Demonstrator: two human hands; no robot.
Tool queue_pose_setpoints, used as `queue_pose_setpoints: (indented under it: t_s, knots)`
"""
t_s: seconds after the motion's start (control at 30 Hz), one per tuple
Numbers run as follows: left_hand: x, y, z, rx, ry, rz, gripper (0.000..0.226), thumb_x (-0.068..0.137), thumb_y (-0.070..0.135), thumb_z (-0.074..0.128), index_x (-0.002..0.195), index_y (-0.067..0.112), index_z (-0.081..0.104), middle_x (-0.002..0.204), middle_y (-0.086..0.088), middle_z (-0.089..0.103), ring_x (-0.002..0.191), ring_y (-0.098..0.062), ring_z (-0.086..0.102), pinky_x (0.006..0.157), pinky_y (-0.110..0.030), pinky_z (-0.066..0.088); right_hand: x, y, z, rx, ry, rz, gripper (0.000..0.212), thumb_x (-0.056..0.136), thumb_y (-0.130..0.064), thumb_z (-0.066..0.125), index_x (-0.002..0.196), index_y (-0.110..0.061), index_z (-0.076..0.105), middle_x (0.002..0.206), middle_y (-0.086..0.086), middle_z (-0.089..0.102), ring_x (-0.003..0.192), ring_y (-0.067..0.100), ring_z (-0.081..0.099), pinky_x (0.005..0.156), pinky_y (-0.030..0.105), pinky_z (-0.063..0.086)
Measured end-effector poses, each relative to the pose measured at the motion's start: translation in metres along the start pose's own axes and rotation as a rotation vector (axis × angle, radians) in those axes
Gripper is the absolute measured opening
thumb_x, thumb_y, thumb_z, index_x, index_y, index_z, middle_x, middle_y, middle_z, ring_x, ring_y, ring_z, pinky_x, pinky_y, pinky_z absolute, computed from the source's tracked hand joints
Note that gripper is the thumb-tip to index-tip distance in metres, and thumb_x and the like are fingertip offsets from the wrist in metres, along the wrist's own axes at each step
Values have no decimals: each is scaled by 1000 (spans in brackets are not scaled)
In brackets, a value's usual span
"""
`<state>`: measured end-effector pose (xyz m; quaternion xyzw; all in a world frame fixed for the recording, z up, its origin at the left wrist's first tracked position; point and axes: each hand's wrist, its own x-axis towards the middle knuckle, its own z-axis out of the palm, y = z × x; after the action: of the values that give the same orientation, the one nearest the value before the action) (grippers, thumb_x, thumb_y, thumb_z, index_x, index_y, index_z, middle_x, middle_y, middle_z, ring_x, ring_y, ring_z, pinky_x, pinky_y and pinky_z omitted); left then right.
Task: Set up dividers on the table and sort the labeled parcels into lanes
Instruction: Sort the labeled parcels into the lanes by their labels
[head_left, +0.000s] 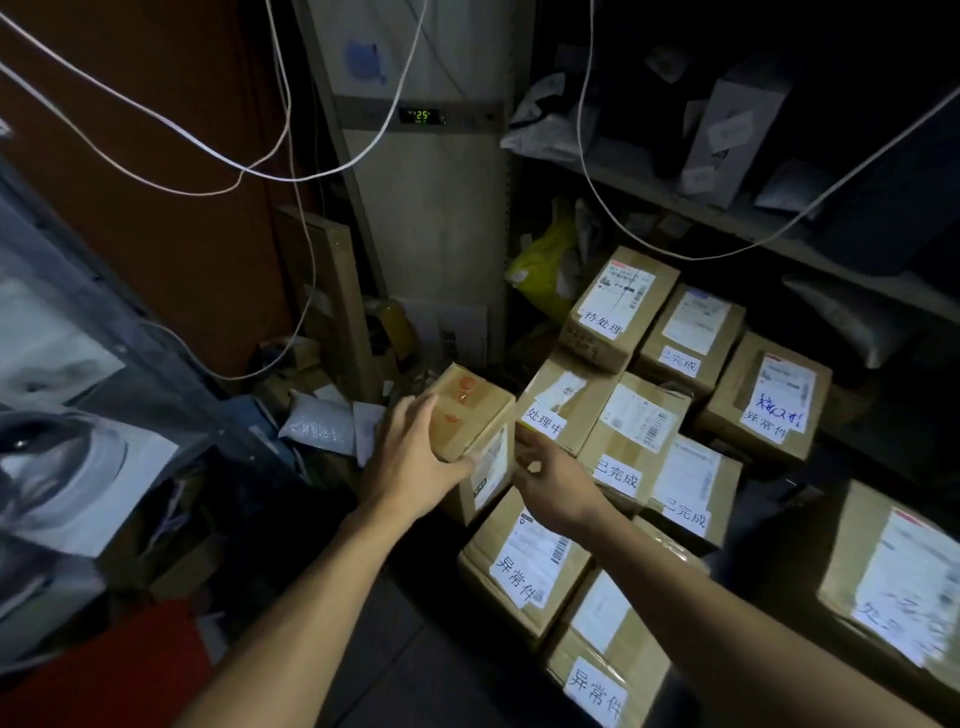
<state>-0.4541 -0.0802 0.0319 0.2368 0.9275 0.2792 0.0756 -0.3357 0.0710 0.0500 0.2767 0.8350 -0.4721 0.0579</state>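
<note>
Several brown cardboard parcels with white handwritten labels lie packed together on the floor at the centre right. My left hand (415, 457) grips the left side and top of a tilted parcel (475, 415) with orange marks on its top. My right hand (550, 483) reaches to that parcel's right side, where its fingers go behind the box edge; whether they hold it is unclear. Right beside it lies a labeled parcel (563, 400), and a further labeled parcel (524, 561) sits below my hands. No dividers or table are in view.
A metal shelf (727, 218) with grey mailer bags stands at the back right. A white cabinet (431, 208) with a green "25" display rises behind. White cables (291, 104) hang overhead. Bubble mailers (317, 423) and clutter lie at the left; a large parcel (898, 582) is at the right edge.
</note>
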Motion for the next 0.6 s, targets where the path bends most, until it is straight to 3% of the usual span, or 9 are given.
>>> queue_pose_setpoints:
  t_s: [0.1, 0.2, 0.3, 0.37, 0.47, 0.6]
  knots:
    - [4, -3, -25, -33, 52, -53, 88, 68, 58, 74, 143, 26, 41, 144, 6, 40, 129, -23, 40, 96, -37, 40, -5, 1, -7, -9, 29, -64, 52, 94, -17, 51, 145, -19, 43, 147, -4, 50, 122, 20, 56, 93, 29, 48]
    - [6, -2, -63, -128, 103, -88, 82, 62, 61, 69, 136, 29, 51, 135, 5, 52, 122, -21, 50, 94, -34, 43, -11, 1, -15, -31, 58, -84, 55, 93, -18, 51, 147, -19, 39, 142, 4, 54, 120, 23, 57, 88, 30, 48]
    - [6, 14, -104, -299, 130, -103, 79, 54, 64, 58, 126, 32, 60, 119, 6, 64, 106, -13, 59, 86, -30, 47, -17, -1, -25, 28, 72, -128, 52, 96, -26, 53, 146, -18, 40, 142, 5, 55, 122, 21, 56, 93, 34, 49]
    - [8, 29, -126, -388, 95, -72, 76, 56, 66, 57, 123, 31, 64, 112, 6, 67, 103, -12, 61, 83, -29, 46, -25, -4, -33, 133, 75, -143, 56, 97, -38, 54, 148, -21, 38, 144, 1, 53, 124, 17, 55, 91, 31, 50]
    - [8, 58, -146, -481, -20, 1, 64, 62, 66, 61, 112, 28, 70, 108, 5, 71, 103, -13, 64, 92, -33, 47, -38, -5, -53, 283, 99, -170, 60, 93, -59, 50, 146, -33, 40, 143, -5, 51, 121, 11, 53, 90, 27, 48]
    - [2, 105, -141, -615, -185, 114, 38, 74, 44, 63, 103, 21, 71, 102, 0, 74, 96, -11, 66, 94, -30, 46, -63, 2, -89, 480, 62, -228, 54, 86, -65, 53, 137, -48, 46, 138, -17, 56, 109, -10, 58, 68, 7, 49]
